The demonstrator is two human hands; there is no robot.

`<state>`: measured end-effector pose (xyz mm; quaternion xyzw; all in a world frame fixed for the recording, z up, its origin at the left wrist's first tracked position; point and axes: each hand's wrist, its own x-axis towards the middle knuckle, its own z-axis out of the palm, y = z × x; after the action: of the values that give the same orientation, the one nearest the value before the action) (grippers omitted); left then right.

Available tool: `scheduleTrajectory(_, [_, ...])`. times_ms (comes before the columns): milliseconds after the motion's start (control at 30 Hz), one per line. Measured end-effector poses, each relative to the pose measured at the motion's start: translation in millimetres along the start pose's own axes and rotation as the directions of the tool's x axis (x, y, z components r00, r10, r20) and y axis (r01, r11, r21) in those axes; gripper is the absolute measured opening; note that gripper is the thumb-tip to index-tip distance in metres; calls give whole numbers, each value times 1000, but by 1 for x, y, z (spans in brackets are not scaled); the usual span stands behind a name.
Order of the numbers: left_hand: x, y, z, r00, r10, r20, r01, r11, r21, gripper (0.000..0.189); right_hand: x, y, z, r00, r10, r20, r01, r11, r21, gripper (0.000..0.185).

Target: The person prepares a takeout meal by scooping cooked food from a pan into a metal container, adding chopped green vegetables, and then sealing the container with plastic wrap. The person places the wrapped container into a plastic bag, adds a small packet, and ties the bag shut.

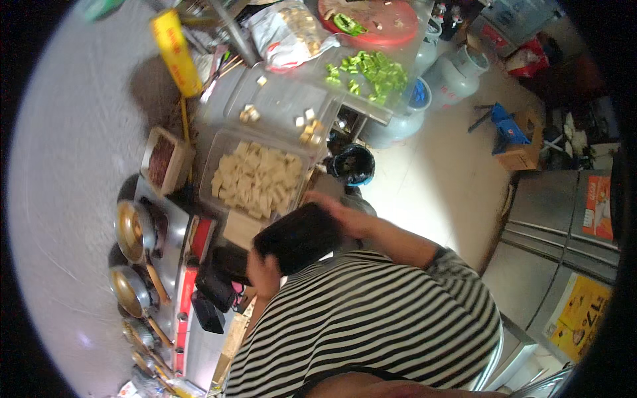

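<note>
Between both hands, close to my striped shirt, is a black rectangular object point(298, 240), perhaps a box or tray; its surface is too dark and blurred to name it better. My left hand point(265, 274) grips its near left end, and my right hand point(343, 219) holds the opposite end. Just beyond it a clear plastic tub point(205, 186) holds many pale, flat cut pieces point(259, 179). A light board-like piece point(241, 230) lies between that tub and my left hand. Other dark containers point(219, 278) sit left of my left hand.
Pans point(133, 231) with wooden handles stand on a burner unit point(185, 298) at left. Chopped green pepper point(375, 72) lies near a red round cutting board point(398, 22). A lined bin point(352, 164), gas cylinders point(455, 74) and a cardboard box point(520, 156) are on the floor.
</note>
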<state>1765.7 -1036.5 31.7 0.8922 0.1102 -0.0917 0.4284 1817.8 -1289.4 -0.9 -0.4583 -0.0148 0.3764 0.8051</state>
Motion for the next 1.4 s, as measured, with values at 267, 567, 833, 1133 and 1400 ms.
scheduleTrajectory(267, [291, 230, 260, 709, 603, 366, -677, 728, 111, 29, -140, -91, -219, 589, -66, -806, 411, 883, 228, 50])
scheduleTrajectory(567, [408, 265, 417, 738, 470, 484, -667, 618, 416, 49, -126, -102, -273, 503, 51, -863, 432, 850, 301, 69])
scheduleTrajectory(833, [446, 244, 398, 861, 255, 441, -329, 939, 100, 31, -116, -129, -306, 488, 33, -872, 471, 831, 295, 54])
scheduleTrajectory(1133, [353, 312, 326, 777, 21, 629, 219, 928, -302, 17, -64, -159, -320, 542, 83, -836, 420, 835, 355, 54])
scheduleTrajectory(1400, [309, 330, 318, 848, 274, 454, -248, 962, -116, 21, -64, -156, -325, 566, 96, -819, 502, 748, 435, 53])
